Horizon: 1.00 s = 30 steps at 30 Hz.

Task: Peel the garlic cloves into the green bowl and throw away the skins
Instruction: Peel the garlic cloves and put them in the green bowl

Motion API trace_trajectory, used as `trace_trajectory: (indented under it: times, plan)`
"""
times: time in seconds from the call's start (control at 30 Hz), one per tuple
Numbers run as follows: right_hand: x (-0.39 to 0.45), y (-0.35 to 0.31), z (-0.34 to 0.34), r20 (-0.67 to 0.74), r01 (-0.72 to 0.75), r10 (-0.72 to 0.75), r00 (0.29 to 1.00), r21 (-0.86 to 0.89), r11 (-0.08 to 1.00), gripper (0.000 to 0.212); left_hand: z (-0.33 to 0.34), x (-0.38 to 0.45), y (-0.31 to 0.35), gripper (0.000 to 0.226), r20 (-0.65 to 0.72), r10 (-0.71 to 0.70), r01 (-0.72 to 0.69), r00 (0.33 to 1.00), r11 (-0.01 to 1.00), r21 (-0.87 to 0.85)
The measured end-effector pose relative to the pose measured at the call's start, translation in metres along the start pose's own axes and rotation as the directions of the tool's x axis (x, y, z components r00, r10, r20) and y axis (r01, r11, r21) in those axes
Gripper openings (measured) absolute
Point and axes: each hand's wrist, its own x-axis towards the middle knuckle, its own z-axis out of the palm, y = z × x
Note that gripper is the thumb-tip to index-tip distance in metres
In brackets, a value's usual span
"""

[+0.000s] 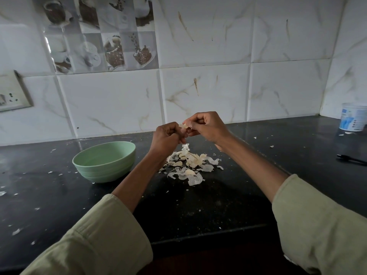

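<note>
Both your hands pinched one garlic clove [184, 126] between them, raised above the black counter [228, 199]: your left hand [166, 138] curled under it, your right hand [208, 128] curled at its top. Left of your arms stood the green bowl [104, 163]. Below your hands lay the pile of skins and cloves [189, 165]. Small skin flakes [16, 231] were scattered on the counter.

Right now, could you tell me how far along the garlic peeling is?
Early on. The green bowl looks empty. Both the left hand and right hand pinch one garlic clove mid-peel. Cloves and skins remain in the pile on the counter, undiscarded.
</note>
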Motion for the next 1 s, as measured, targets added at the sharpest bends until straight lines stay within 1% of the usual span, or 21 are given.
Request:
trace_trajectory:
  times: [0.17,0.3,0.4,0.43,0.47,0.5,0.57,0.63,0.7,0.73,0.77,0.8,0.9,1.0]
  plan:
    - [-0.0004,0.0001,-0.0016,0.007,-0.042,0.042,0.999,0.070,0.997,0.013,0.0008,-0.0008,0.0018,0.017,0.004,0.026,-0.026,1.000,0.999,0.022]
    - [-0.0003,0.0001,-0.0006,0.052,-0.164,0.157,0.986,0.192,0.968,0.017,0.0012,-0.0020,0.0045,0.019,0.021,0.030,-0.030,0.999,1.000,0.008]
    - [0.0011,0.0018,-0.0003,0.073,-0.261,0.251,0.965,0.303,0.916,0.020,0.0019,-0.0023,0.0064,0.022,0.068,0.032,-0.029,0.997,0.999,-0.045]
    - [0.0013,0.0020,-0.0011,0.070,-0.270,0.261,0.963,0.310,0.912,0.020,0.0019,-0.0023,0.0069,0.022,0.084,0.029,-0.025,0.996,0.998,-0.058]
    - [0.0015,0.0023,-0.0021,0.055,-0.254,0.248,0.967,0.277,0.927,0.018,0.0021,-0.0025,0.0073,0.022,0.097,0.025,-0.019,0.995,0.998,-0.054]
    - [0.0015,0.0021,-0.0037,0.025,-0.214,0.214,0.977,0.206,0.955,0.016,0.0021,-0.0021,0.0072,0.024,0.102,0.017,-0.014,0.995,1.000,-0.026]
    - [0.0009,0.0012,-0.0070,-0.046,-0.110,0.111,0.993,0.021,0.994,0.012,0.0019,-0.0005,0.0056,0.026,0.094,-0.012,0.007,0.995,0.999,0.054]
    - [0.0011,0.0005,-0.0086,-0.094,-0.019,0.007,0.996,-0.133,0.991,0.014,0.0008,0.0022,0.0015,0.028,0.049,-0.022,0.015,0.999,0.989,0.147]
    - [0.0011,-0.0002,-0.0086,-0.098,0.058,-0.083,0.992,-0.238,0.970,0.015,-0.0020,0.0034,-0.0018,0.038,0.005,0.046,-0.045,0.999,0.940,0.338]
    - [0.0007,-0.0006,-0.0081,-0.092,0.075,-0.101,0.991,-0.256,0.964,0.014,-0.0027,0.0025,-0.0013,0.047,0.001,0.078,-0.072,0.997,0.908,0.413]
    - [0.0001,-0.0008,-0.0076,-0.088,0.076,-0.102,0.991,-0.257,0.963,0.014,-0.0026,0.0019,-0.0002,0.050,0.005,0.102,-0.094,0.995,0.896,0.433]
    - [-0.0006,-0.0012,-0.0069,-0.084,0.068,-0.092,0.992,-0.254,0.965,0.014,-0.0018,0.0017,0.0015,0.047,0.006,0.119,-0.112,0.993,0.908,0.405]
    - [-0.0023,-0.0030,-0.0047,-0.072,0.031,-0.048,0.996,-0.229,0.973,0.011,-0.0013,0.0034,0.0043,0.024,-0.034,0.153,-0.139,0.988,0.955,0.263]
    - [-0.0035,-0.0056,-0.0039,-0.061,0.010,-0.019,0.998,-0.139,0.990,0.012,-0.0030,0.0043,0.0045,0.010,-0.078,0.172,-0.154,0.982,0.967,0.201]
